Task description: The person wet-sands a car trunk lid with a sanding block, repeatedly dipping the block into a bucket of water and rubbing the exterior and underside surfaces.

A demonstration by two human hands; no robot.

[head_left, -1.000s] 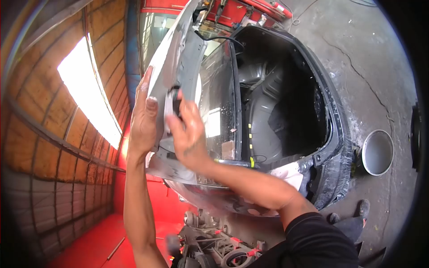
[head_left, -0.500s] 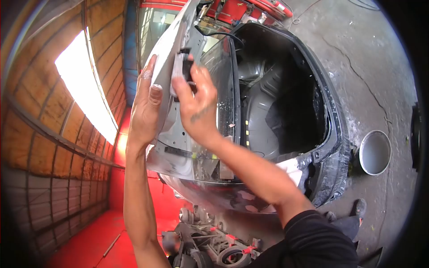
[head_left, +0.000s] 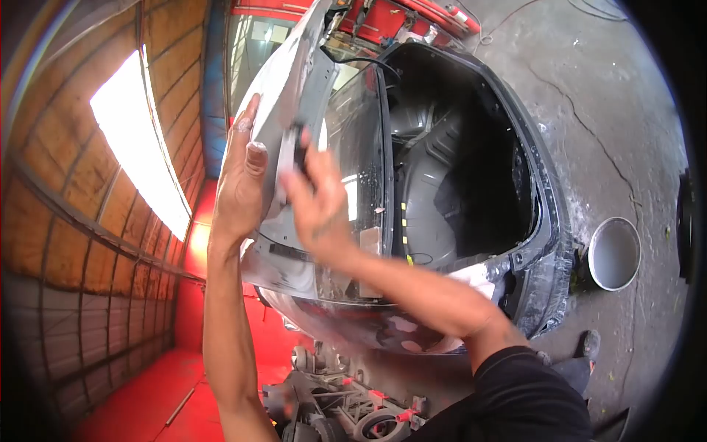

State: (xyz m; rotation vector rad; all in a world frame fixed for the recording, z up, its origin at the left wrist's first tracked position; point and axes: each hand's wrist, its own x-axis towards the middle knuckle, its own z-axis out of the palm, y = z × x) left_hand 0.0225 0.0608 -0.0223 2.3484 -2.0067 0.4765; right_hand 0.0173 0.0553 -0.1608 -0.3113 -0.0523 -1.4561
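My left hand [head_left: 239, 188] rests with its fingers stretched out along the outer side of a raised car trunk lid [head_left: 278, 99]. Pale dust marks its fingertips. On the lid's inner edge, my right hand [head_left: 322, 199] grips a sanding block [head_left: 294, 151], light on one face and dark on the other. Motion smears the block and the right fingers, and the block's working face is hidden against the lid. The rear window [head_left: 361, 140] lies just right of my right hand.
Beside the window gapes the car's trunk opening [head_left: 431, 195], with a black rim. A round metal-looking bucket [head_left: 638, 254] stands on the concrete floor at right. Below are vehicle parts and tyres [head_left: 379, 426]. A person's shoe [head_left: 591, 343] shows at lower right.
My right hand and the sanding block have slid down the lid's edge in the picture, toward me. The left hand stays in nearly the same place on the lid.
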